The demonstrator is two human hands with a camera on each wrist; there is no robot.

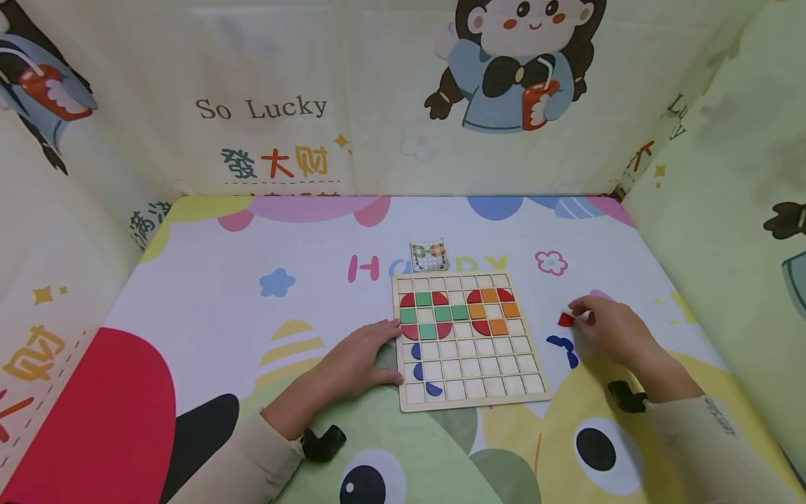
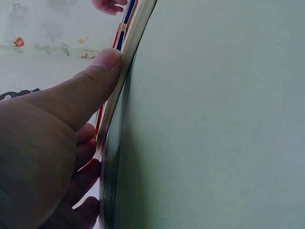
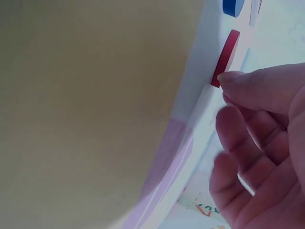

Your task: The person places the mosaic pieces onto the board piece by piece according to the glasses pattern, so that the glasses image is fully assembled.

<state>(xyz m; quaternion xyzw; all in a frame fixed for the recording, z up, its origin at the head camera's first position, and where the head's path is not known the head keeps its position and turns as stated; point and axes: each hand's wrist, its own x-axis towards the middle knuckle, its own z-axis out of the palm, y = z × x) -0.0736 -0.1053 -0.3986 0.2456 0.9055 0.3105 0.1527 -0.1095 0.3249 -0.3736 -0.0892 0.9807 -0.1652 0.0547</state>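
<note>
A wooden grid board [image 1: 515,396] lies in the middle of the table with green, orange, red and blue pieces in some squares. My left hand [image 1: 355,360] touches the board's left edge, thumb and fingers spread along it. In the left wrist view the thumb [image 2: 95,76] presses against the board's side. My right hand [image 1: 617,336], to the right of the board, pinches a red piece [image 1: 565,320] by one end. The right wrist view has this red piece [image 3: 226,59] at the thumb tip, with the other fingers loosely bent. Several blue pieces [image 1: 562,343] lie just below it.
A small pattern card [image 1: 429,255] showing a coloured grid stands behind the board's top edge. The printed tablecloth [image 1: 208,280] covers the table, and printed cloth walls [image 1: 378,70] rise at the back and both sides. Black wrist camera mounts [image 1: 324,444] sit at both cuffs.
</note>
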